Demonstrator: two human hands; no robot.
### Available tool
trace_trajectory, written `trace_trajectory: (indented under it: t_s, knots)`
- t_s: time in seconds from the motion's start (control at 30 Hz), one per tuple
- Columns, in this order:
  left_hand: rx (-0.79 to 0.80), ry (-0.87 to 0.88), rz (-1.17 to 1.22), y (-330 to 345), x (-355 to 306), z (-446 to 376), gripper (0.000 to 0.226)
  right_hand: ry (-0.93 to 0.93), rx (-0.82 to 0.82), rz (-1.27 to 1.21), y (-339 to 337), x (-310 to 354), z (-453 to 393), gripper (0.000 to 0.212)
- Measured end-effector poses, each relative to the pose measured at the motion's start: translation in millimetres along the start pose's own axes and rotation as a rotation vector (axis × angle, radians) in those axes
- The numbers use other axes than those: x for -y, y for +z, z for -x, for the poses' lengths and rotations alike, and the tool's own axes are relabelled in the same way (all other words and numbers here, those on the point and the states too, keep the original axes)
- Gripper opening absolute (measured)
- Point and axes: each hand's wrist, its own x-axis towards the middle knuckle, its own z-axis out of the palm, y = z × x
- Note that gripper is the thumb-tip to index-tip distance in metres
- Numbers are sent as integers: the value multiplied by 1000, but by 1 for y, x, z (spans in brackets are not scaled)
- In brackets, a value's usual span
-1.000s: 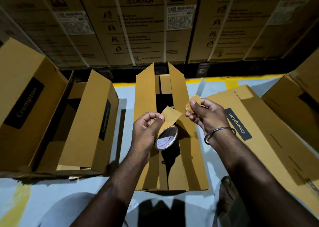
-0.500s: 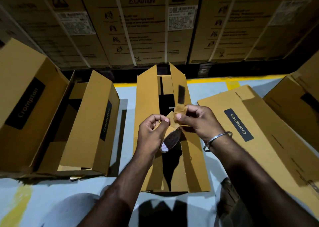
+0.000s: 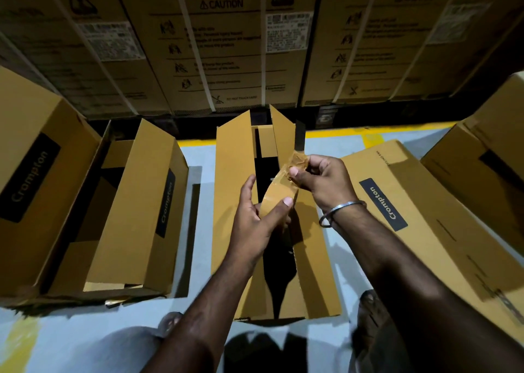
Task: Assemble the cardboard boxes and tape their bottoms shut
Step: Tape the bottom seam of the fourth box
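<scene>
Head view. Left hand wraps the brown tape roll, thumb pressed across its outer face, fingers curled behind; grip holding the roll. Right hand pinches the crumpled free end of the tape between thumb and fingertips; grip narrow, closed on that end. A short stretch of tape runs from roll up to the pinch. Metal bangle on the right wrist.

Both hands sit above the centre box, which stands on the pale floor with its long flaps raised and a dark gap down the middle. Left of it, an open box marked Crompton; further left, a larger box with the same label. On the right a flat box lies tilted, label up; another box at the far right edge. Far side: a wall of strapped cartons with caution print. A yellow floor line runs along their base.
</scene>
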Motion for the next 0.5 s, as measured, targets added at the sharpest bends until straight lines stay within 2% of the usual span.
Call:
trace_trajectory:
  t_s: [0.13, 0.2, 0.23, 0.3, 0.37, 0.5]
  knots:
    - [80, 33, -65, -1, -5, -6, 33, -69, 59, 64, -3, 1, -34, 9]
    - [76, 44, -87, -2, 5, -14, 21, -64, 94, 101, 1, -6, -51, 9]
    - [63, 42, -112, -3, 10, -18, 26, -42, 114, 100, 5, -11, -57, 11]
    - [48, 34, -182, -4, 23, -28, 54, 35, 164, 61, 14, -27, -69, 17]
    - [38, -4, -150, -5, 33, -36, 62, 140, 215, -45, 21, -44, -80, 19]
    - [17, -84, 15, -7, 35, -54, 25, 253, 260, -286, 24, -67, -98, 13]
